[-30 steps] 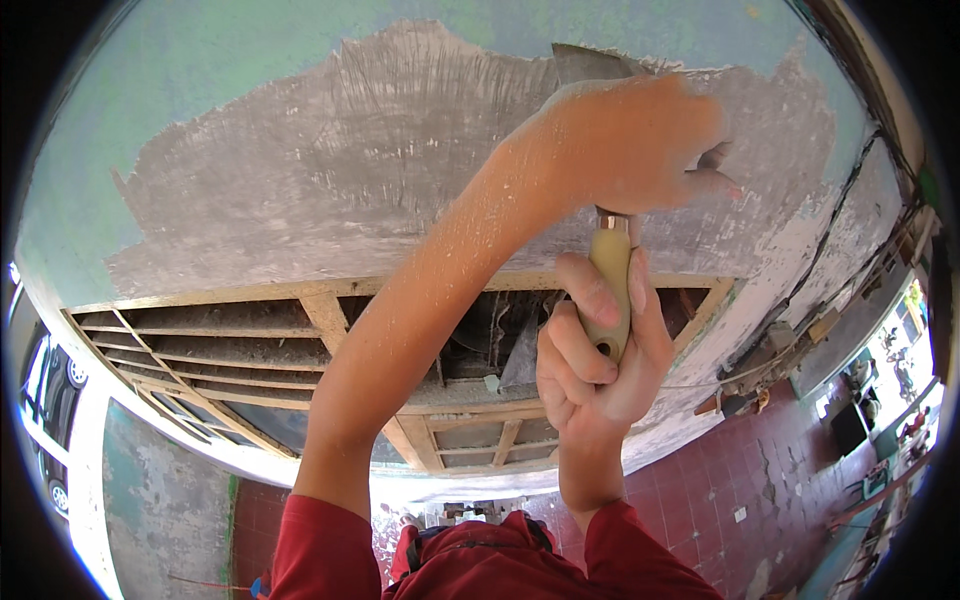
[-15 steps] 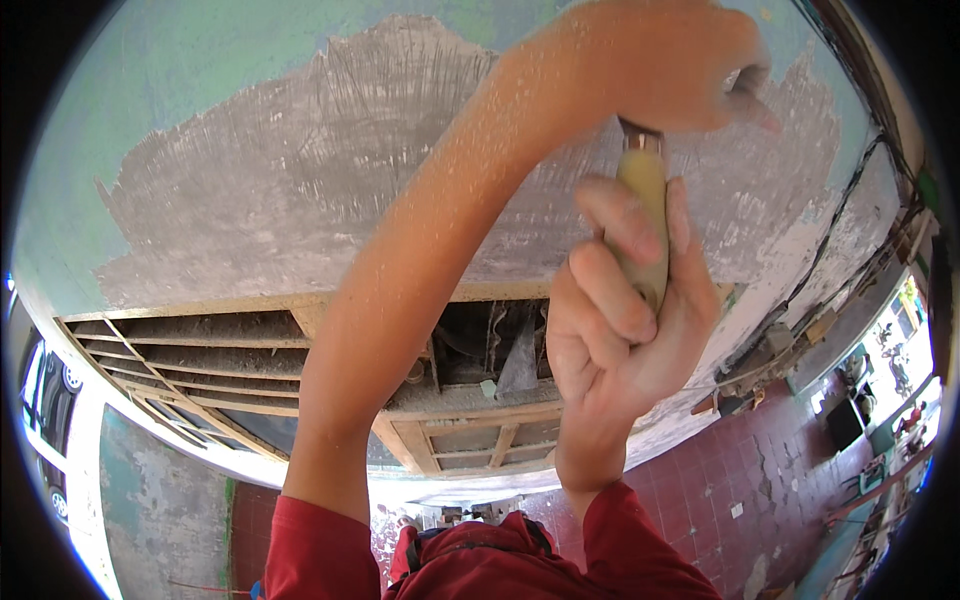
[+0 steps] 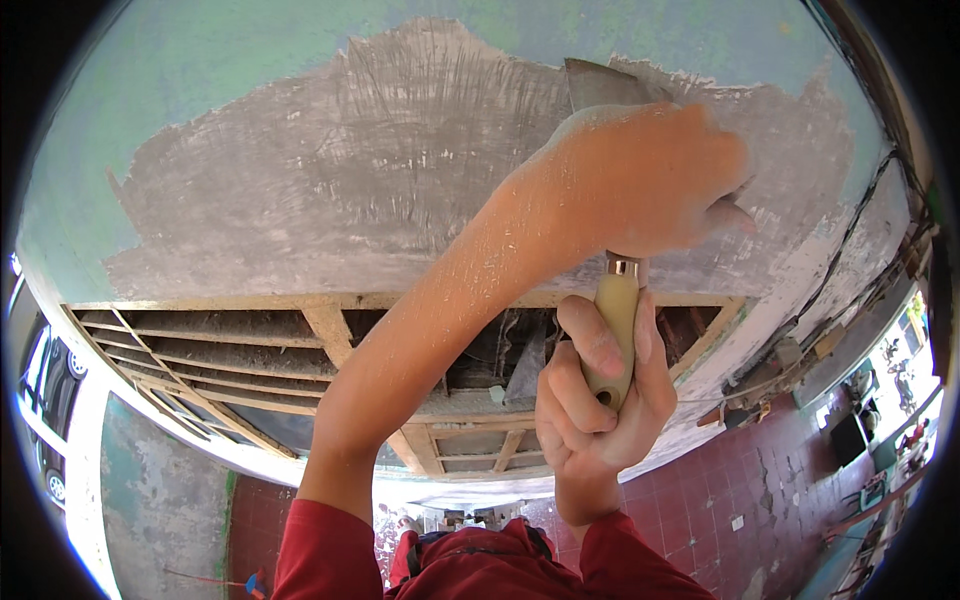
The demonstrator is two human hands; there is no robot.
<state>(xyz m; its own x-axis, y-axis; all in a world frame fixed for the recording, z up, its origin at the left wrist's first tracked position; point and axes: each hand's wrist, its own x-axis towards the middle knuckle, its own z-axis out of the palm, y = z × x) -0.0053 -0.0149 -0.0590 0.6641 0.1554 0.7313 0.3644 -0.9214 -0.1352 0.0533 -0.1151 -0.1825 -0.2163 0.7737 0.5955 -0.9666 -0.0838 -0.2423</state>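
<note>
A scraper with a pale yellow-green handle point(image 3: 618, 300) is held up against the wall, its grey metal blade point(image 3: 600, 85) showing above my left hand. My right hand point(image 3: 600, 400) is wrapped round the lower part of the handle, thumb along one side. Crossing over from the left, my left hand point(image 3: 660, 175) lies over the scraper's neck and blade, its fingers curled and slightly blurred. It hides most of the blade. Behind both is a wall with a bare grey patch point(image 3: 300, 190), scored with scrape marks, inside peeling green paint point(image 3: 240, 60).
Below the patch runs a wooden-framed vent opening point(image 3: 220, 328) with slats and dusty gaps. Cables point(image 3: 850, 215) hang down the wall's right side. Red floor tiles point(image 3: 700, 490) lie below at right. Cars point(image 3: 50, 400) show at the far left.
Both hands and the scraper have moved down in the view and slightly left. The blade's top edge now shows above my left hand, and more of the upper patch is uncovered.
</note>
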